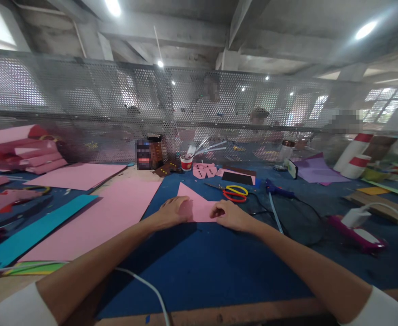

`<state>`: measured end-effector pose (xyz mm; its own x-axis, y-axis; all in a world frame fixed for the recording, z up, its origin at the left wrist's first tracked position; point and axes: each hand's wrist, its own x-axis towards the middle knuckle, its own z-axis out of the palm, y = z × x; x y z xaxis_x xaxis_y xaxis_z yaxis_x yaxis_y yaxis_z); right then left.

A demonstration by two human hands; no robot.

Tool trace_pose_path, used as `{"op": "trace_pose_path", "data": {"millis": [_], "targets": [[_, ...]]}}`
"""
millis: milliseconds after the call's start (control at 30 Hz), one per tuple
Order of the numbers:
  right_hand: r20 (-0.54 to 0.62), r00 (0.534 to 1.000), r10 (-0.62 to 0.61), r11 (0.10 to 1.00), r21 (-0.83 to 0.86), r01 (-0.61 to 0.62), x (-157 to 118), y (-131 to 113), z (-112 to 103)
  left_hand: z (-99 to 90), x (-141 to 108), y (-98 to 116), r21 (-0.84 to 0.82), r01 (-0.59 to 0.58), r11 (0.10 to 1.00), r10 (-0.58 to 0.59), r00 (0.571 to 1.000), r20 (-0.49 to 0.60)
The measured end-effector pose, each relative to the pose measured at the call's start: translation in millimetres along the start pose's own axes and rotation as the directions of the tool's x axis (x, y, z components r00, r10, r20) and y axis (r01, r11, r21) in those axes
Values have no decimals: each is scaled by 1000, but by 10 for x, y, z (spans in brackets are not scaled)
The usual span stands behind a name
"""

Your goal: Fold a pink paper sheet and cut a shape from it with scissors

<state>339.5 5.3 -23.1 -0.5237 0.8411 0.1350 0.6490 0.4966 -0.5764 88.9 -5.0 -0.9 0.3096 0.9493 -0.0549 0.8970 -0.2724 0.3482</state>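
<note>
the left hand [174, 210] lies over the left part of the pink paper [199, 213], and the right hand [232, 215], fingers curled, touches its right end; whether either one pinches it, i cannot tell. the paper is on the blue table [199, 267], with scissors [226, 191] just beyond and a glue gun [279, 189] farther right.

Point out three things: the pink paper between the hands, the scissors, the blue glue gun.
Pink paper [200, 212]: head view, on its flat lower middle.
Scissors [227, 191]: head view, where handles meet blades.
Blue glue gun [279, 189]: head view, on its body.
</note>
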Motion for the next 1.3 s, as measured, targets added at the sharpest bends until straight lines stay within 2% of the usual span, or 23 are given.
{"op": "trace_pose_path", "data": {"millis": [600,1067,1300], "targets": [[71,996,-62,996,68,57,-44,9,-97,-78,-11,-111,-47,-73,996,77,994,77],[205,976,-78,990,128,52,-100,-88,-297,-170,-18,-230,-106,-152,983,165,977,132],[247,966,-78,986,162,38,-104,-82,-348,-253,-48,-236,-102,-143,985,158,974,162]]}}
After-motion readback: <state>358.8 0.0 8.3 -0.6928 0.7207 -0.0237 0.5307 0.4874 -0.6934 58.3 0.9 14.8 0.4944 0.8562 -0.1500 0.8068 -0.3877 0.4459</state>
